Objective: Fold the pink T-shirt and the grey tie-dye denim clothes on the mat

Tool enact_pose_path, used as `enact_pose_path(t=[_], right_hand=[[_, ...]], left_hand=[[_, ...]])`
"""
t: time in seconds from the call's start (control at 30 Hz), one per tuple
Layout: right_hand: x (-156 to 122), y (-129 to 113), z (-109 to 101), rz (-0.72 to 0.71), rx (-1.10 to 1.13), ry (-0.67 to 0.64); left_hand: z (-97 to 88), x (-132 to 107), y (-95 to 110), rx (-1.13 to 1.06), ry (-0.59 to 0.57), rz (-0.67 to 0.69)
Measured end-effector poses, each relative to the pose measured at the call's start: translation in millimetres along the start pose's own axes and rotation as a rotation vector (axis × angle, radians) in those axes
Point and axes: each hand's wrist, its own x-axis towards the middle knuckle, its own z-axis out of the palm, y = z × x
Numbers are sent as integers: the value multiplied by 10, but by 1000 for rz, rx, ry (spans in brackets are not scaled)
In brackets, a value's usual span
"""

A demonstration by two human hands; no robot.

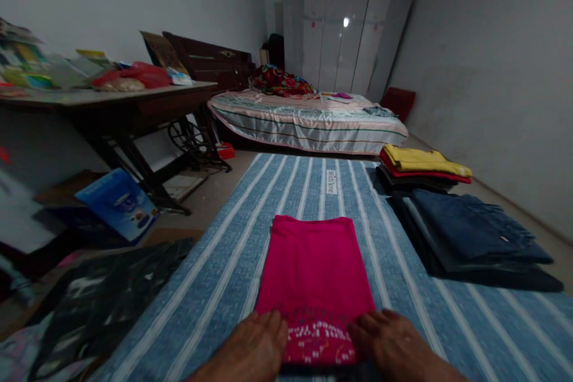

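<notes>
A bright pink shirt [316, 268], folded into a narrow panel, lies flat on the blue-and-white striped bed cover [215, 274]. White and dark printed lettering shows near its lower end. My left hand [253, 343] rests on the lower left edge of the shirt, fingers laid over the cloth. On the opposite edge, my right hand [394, 340] lies in the same way, fingers flat and close together. Both thumbs are hard to make out. Something dark shows at the bottom between my wrists.
Right of the shirt sit stacked jeans [478, 227] and folded clothes with a yellow garment [425, 160] on top. To the left stand a cluttered sewing table [134, 95] and a blue box [119, 203]. Another bed [308, 122] and a wardrobe [331, 42] are beyond.
</notes>
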Motion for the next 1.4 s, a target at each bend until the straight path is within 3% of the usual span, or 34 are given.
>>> enact_pose_path(t=[0.07,0.13,0.2,0.3,0.37,0.43,0.53,0.63,0.8,0.9,0.97,1.07,1.13,1.23,1.4], right_hand=[[-126,-108,216,9,-3,66],[-156,-129,295,33,9,96],[-139,-108,282,40,22,112],[-116,-86,240,39,31,137],[-121,-98,251,45,36,151],[-132,-126,288,57,32,191],[-153,-164,344,71,26,245],[-200,-162,373,68,20,239],[-322,-116,451,46,-83,310],[-368,-154,586,39,-122,337],[-386,-203,688,115,-121,412],[-419,-232,750,181,-123,497],[-445,-207,704,106,-133,457],[-470,-160,595,38,-148,386],[-468,-167,581,77,-163,422]], left_hand=[[180,-88,-17,34,-44,16],[199,-127,-82,21,14,71],[76,-135,-166,-50,73,171],[-216,-49,-266,-122,34,311],[-355,118,-291,-118,31,324],[-383,367,-289,-101,142,318],[-243,762,-265,-71,324,289],[-39,1006,-259,-18,310,266],[153,1068,-301,11,286,238],[162,1063,-315,-10,280,240],[138,1063,-310,-27,267,239],[68,1060,-261,-50,260,217],[7,1067,-183,-55,287,222],[-71,1131,-4,-55,318,330],[-46,1373,241,-25,285,476]])
